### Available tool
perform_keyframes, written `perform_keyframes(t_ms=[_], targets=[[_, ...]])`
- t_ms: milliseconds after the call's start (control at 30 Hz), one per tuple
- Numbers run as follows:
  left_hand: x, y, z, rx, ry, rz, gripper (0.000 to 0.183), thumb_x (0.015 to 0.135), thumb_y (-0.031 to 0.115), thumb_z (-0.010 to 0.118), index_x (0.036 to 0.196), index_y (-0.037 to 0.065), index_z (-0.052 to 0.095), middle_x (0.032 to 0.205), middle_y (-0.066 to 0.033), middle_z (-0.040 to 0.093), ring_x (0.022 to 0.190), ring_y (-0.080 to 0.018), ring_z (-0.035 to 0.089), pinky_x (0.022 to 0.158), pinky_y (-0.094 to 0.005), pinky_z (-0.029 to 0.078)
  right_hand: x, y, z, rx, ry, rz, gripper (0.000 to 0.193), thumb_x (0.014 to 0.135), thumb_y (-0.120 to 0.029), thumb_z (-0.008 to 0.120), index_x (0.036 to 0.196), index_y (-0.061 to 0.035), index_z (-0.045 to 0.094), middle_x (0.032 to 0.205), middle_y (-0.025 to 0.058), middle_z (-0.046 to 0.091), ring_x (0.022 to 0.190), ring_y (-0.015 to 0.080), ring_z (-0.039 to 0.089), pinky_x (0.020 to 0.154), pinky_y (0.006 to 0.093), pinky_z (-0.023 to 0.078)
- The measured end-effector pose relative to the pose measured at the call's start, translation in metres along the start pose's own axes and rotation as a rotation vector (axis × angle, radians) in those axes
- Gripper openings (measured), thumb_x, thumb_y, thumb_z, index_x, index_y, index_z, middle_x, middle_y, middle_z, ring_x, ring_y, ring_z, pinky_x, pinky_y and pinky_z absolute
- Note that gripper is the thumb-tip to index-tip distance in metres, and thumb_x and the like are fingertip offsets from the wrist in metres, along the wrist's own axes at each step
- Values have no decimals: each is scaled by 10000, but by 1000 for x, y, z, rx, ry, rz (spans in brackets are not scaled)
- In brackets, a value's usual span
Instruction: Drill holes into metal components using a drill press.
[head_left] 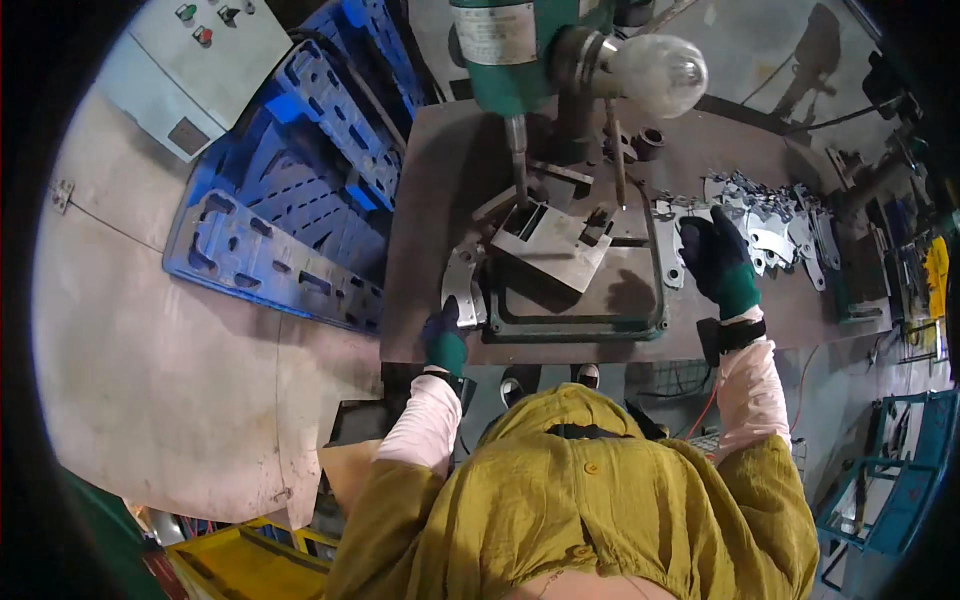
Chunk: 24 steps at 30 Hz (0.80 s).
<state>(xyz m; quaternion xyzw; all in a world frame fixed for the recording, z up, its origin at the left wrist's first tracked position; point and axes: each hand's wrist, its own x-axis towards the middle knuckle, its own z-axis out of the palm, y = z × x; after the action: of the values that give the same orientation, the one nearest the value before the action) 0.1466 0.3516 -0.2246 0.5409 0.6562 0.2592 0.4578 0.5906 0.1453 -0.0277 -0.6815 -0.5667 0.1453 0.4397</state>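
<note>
Now, take the grey steel jig block (548,243) under the green press column (510,60) as the landmark, and read across from its left. Well off to the left of the block, blue plastic pallets (290,200) lean beside the worktop (430,200). Just left of the block, a curved grey metal plate (462,285) runs its long axis from the worktop's near edge up and away toward the block. The left hand (445,335), in a dark glove with a green cuff, sits at the plate's near end, fingers closed on that lower tip, so the plate stretches away from the fingers, up toward the block. Below the block, the dark rectangular tray frame (580,322) rings its base.

Over to the right of the block, the right hand (718,262), gloved the same way, rests at the edge of a scattered heap of flat silvery stampings (775,225); the fingers look curled over one piece, though whether they actually grip it I cannot tell. The heap spreads farther right from the block than that hand. For the curved plate, the left hand is plainly nearer.
</note>
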Motion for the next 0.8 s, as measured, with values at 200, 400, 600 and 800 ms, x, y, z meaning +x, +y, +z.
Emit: perform_keyframes(t_ms=[200, 400, 600, 800], targets=[[-12, -2, 23, 148, 381, 226, 615, 931, 443, 586, 1327, -24, 531, 1214, -180, 646, 991, -302, 656, 875, -413, 491, -47, 102, -5, -10, 198, 251, 375, 919, -384, 647, 1087, -48, 639, 920, 95, 688, 823, 203, 652, 755, 324, 538], [-31, 47, 25, 135, 82, 52, 535, 926, 334, 566, 1356, 19, 519, 1378, -203, 534, 1244, -274, 530, 997, -410, 433, -75, 150, 9, -82, 276, 843, 463, 864, -464, 667, 1043, -37, 660, 755, 114, 655, 630, 244, 636, 593, 364, 506], [-1, -5, 18, 528, 254, 118, 637, 897, 470, 559, 1359, 32, 531, 1393, -241, 514, 1282, -374, 493, 1039, -404, 402, -51, 104, 44, -439, -30, 636, 772, 804, -518, 656, 1385, -65, 424, 1146, 179, 667, 1078, 379, 622, 889, 485, 489], [-18, 30, 25, 532, 202, 208, 672, 867, 403, 579, 1406, 21, 459, 1376, -251, 509, 1251, -407, 496, 1061, -443, 390, -31, 119, 64, -643, -51, 895, 938, 788, -473, 670, 1497, -18, 257, 1205, 151, 654, 1119, 347, 624, 927, 462, 491]])
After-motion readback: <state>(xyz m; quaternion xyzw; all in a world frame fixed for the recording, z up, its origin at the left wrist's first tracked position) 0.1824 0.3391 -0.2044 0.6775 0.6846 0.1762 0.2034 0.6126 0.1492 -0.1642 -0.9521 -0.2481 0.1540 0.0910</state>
